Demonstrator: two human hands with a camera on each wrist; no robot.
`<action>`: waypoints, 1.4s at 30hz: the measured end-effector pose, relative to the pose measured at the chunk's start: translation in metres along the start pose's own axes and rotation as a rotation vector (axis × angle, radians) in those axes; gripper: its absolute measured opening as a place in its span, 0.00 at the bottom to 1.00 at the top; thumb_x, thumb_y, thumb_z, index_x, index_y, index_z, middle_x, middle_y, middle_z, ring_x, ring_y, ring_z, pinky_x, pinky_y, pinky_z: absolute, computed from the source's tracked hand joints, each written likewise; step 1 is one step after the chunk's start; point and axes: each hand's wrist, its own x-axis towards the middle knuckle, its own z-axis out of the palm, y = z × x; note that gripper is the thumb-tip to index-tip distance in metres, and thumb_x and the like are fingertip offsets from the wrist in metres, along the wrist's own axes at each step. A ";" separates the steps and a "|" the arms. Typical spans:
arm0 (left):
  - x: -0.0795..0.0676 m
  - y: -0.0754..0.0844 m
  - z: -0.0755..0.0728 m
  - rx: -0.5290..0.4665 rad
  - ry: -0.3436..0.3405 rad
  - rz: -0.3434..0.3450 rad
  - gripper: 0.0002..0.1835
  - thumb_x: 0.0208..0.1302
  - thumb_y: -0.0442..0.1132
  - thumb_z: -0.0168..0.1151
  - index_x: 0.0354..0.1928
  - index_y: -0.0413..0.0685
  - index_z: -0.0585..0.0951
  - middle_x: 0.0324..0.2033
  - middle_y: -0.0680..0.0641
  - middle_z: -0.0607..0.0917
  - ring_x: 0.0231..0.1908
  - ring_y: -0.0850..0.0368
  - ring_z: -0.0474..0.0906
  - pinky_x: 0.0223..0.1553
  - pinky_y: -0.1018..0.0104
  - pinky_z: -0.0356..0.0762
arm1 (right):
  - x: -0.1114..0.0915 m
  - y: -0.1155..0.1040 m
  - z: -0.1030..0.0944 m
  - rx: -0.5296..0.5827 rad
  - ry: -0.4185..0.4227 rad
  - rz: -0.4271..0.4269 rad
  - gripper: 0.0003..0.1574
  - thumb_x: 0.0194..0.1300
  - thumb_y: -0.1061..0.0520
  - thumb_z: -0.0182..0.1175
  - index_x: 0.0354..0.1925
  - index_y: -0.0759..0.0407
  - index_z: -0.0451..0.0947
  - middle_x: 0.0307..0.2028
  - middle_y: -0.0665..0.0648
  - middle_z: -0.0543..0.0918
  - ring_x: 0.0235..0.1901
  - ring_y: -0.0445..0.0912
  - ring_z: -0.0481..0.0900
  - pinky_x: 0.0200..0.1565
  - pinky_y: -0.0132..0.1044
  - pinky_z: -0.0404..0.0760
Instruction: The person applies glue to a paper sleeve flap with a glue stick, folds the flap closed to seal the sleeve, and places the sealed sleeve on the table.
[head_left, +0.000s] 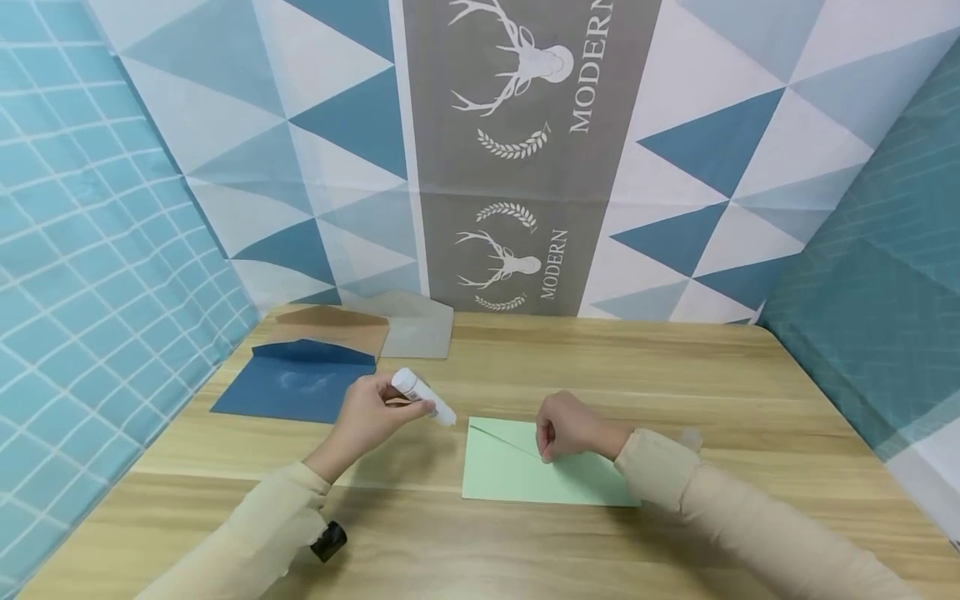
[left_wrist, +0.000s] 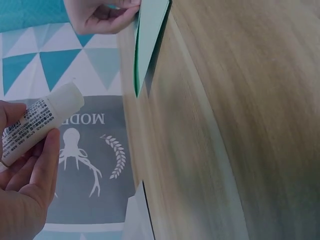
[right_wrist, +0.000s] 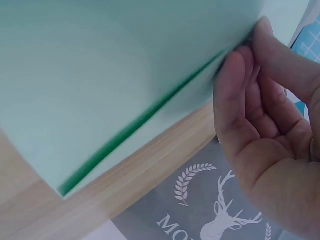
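My left hand [head_left: 369,418] grips a white glue stick [head_left: 424,396], held tilted above the table to the left of a light green envelope [head_left: 504,473]. Printed text covers the side of the glue stick [left_wrist: 35,120] in the left wrist view. The envelope lies flat on the table with its flap folded down, and a dark green gap shows along the flap's edge [right_wrist: 135,125] in the right wrist view. With thumb and fingers, my right hand [head_left: 572,429] pinches that edge near the flap's tip. The right hand and sleeve cover part of the envelope.
Back left on the wooden table [head_left: 570,367] lie a dark blue envelope [head_left: 288,392], a brown envelope [head_left: 337,329] and a grey envelope [head_left: 420,329], flaps up. A small translucent piece [head_left: 692,438] is behind the right sleeve. Patterned cloth [head_left: 495,167] hangs behind the table.
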 end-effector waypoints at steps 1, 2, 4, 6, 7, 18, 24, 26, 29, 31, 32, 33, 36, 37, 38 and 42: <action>0.000 0.001 0.001 -0.005 -0.005 -0.005 0.12 0.52 0.39 0.73 0.38 0.43 0.85 0.34 0.42 0.89 0.37 0.54 0.88 0.34 0.72 0.85 | 0.001 0.000 -0.002 -0.001 -0.009 0.005 0.11 0.43 0.67 0.75 0.15 0.59 0.83 0.15 0.50 0.82 0.17 0.33 0.68 0.21 0.23 0.71; 0.000 0.001 0.002 -0.012 -0.009 -0.011 0.12 0.52 0.39 0.73 0.38 0.43 0.85 0.33 0.42 0.89 0.37 0.55 0.87 0.34 0.72 0.84 | 0.001 0.001 -0.004 -0.001 -0.022 0.011 0.11 0.43 0.67 0.75 0.15 0.59 0.83 0.15 0.49 0.82 0.17 0.33 0.68 0.21 0.23 0.72; -0.003 0.001 0.004 -0.028 -0.010 -0.036 0.12 0.52 0.39 0.73 0.38 0.43 0.85 0.33 0.43 0.89 0.36 0.56 0.87 0.34 0.73 0.84 | 0.002 0.002 -0.006 0.009 -0.045 0.033 0.11 0.43 0.66 0.76 0.15 0.59 0.83 0.16 0.49 0.82 0.17 0.34 0.69 0.22 0.24 0.72; -0.006 0.000 0.005 -0.032 -0.010 -0.066 0.12 0.52 0.40 0.74 0.38 0.43 0.85 0.33 0.44 0.89 0.36 0.58 0.87 0.32 0.75 0.82 | 0.002 0.005 -0.008 0.022 -0.067 0.031 0.10 0.43 0.65 0.75 0.16 0.59 0.83 0.16 0.48 0.82 0.18 0.34 0.69 0.23 0.24 0.72; -0.008 -0.001 0.006 -0.032 -0.011 -0.079 0.13 0.51 0.40 0.74 0.37 0.43 0.85 0.33 0.44 0.89 0.36 0.59 0.87 0.32 0.75 0.82 | 0.001 0.006 -0.009 0.026 -0.072 0.026 0.10 0.44 0.65 0.75 0.16 0.58 0.83 0.16 0.48 0.82 0.18 0.34 0.69 0.23 0.24 0.72; -0.007 -0.002 0.007 -0.035 0.002 -0.094 0.14 0.52 0.43 0.74 0.36 0.42 0.85 0.33 0.45 0.90 0.38 0.58 0.87 0.33 0.75 0.80 | -0.006 0.012 -0.012 -0.016 -0.016 0.082 0.11 0.44 0.66 0.75 0.15 0.57 0.83 0.16 0.48 0.81 0.18 0.35 0.70 0.23 0.24 0.73; -0.007 -0.001 0.009 -0.041 -0.006 -0.097 0.13 0.52 0.42 0.74 0.37 0.43 0.85 0.34 0.45 0.89 0.39 0.57 0.87 0.32 0.75 0.80 | -0.005 0.012 -0.011 -0.011 -0.003 0.074 0.11 0.44 0.66 0.75 0.14 0.58 0.83 0.15 0.48 0.81 0.18 0.35 0.69 0.22 0.23 0.72; -0.006 -0.001 0.010 -0.051 -0.011 -0.107 0.13 0.52 0.42 0.74 0.37 0.43 0.85 0.34 0.45 0.89 0.39 0.58 0.87 0.33 0.75 0.80 | -0.005 0.015 -0.012 -0.004 -0.019 0.058 0.10 0.44 0.66 0.75 0.15 0.58 0.83 0.16 0.48 0.81 0.17 0.34 0.69 0.22 0.23 0.72; -0.007 0.000 0.010 -0.050 -0.014 -0.109 0.14 0.52 0.42 0.74 0.38 0.42 0.85 0.33 0.45 0.90 0.38 0.59 0.86 0.33 0.75 0.80 | -0.007 0.019 -0.016 -0.002 -0.053 0.030 0.09 0.45 0.65 0.75 0.17 0.58 0.83 0.17 0.48 0.82 0.18 0.33 0.69 0.23 0.23 0.73; -0.007 0.000 0.010 -0.043 -0.010 -0.101 0.14 0.52 0.42 0.73 0.38 0.42 0.85 0.33 0.45 0.90 0.38 0.59 0.86 0.32 0.75 0.80 | -0.008 0.020 -0.019 -0.013 -0.063 0.012 0.09 0.45 0.65 0.74 0.17 0.58 0.84 0.18 0.48 0.83 0.18 0.32 0.70 0.23 0.23 0.74; -0.006 0.000 0.010 -0.040 -0.010 -0.097 0.14 0.52 0.42 0.73 0.38 0.42 0.85 0.33 0.45 0.90 0.38 0.59 0.86 0.32 0.74 0.80 | -0.008 0.021 -0.021 -0.022 -0.063 0.008 0.09 0.45 0.65 0.74 0.17 0.58 0.84 0.18 0.48 0.83 0.18 0.33 0.70 0.23 0.23 0.74; -0.006 0.000 0.010 -0.040 -0.009 -0.096 0.14 0.52 0.42 0.74 0.38 0.43 0.85 0.33 0.45 0.90 0.38 0.59 0.87 0.32 0.74 0.80 | -0.009 0.021 -0.022 -0.032 -0.058 0.005 0.09 0.45 0.66 0.74 0.17 0.58 0.83 0.18 0.48 0.83 0.18 0.33 0.70 0.23 0.23 0.74; -0.006 -0.001 0.011 -0.042 -0.018 -0.101 0.13 0.52 0.42 0.73 0.38 0.44 0.85 0.34 0.46 0.90 0.39 0.58 0.87 0.33 0.75 0.81 | -0.010 0.024 -0.024 -0.064 -0.039 0.005 0.10 0.43 0.68 0.75 0.16 0.59 0.83 0.17 0.49 0.83 0.18 0.33 0.70 0.23 0.23 0.74; -0.006 -0.001 0.011 -0.045 -0.020 -0.105 0.13 0.52 0.41 0.73 0.38 0.44 0.85 0.34 0.46 0.90 0.39 0.57 0.87 0.33 0.75 0.81 | -0.011 0.024 -0.024 -0.070 -0.035 0.009 0.10 0.43 0.68 0.75 0.15 0.59 0.83 0.17 0.49 0.83 0.18 0.33 0.70 0.23 0.23 0.74; -0.006 -0.001 0.012 -0.047 -0.022 -0.108 0.12 0.52 0.41 0.73 0.38 0.44 0.85 0.34 0.46 0.90 0.40 0.57 0.87 0.33 0.75 0.81 | -0.011 0.025 -0.023 -0.074 -0.030 0.009 0.11 0.42 0.68 0.75 0.15 0.59 0.83 0.17 0.49 0.83 0.18 0.33 0.70 0.23 0.23 0.74; -0.005 -0.002 0.012 -0.038 -0.025 -0.096 0.12 0.52 0.40 0.73 0.37 0.44 0.85 0.33 0.46 0.89 0.40 0.56 0.87 0.33 0.75 0.81 | -0.011 0.029 -0.020 -0.074 -0.001 0.013 0.11 0.41 0.68 0.75 0.14 0.59 0.83 0.16 0.49 0.83 0.17 0.32 0.71 0.23 0.22 0.74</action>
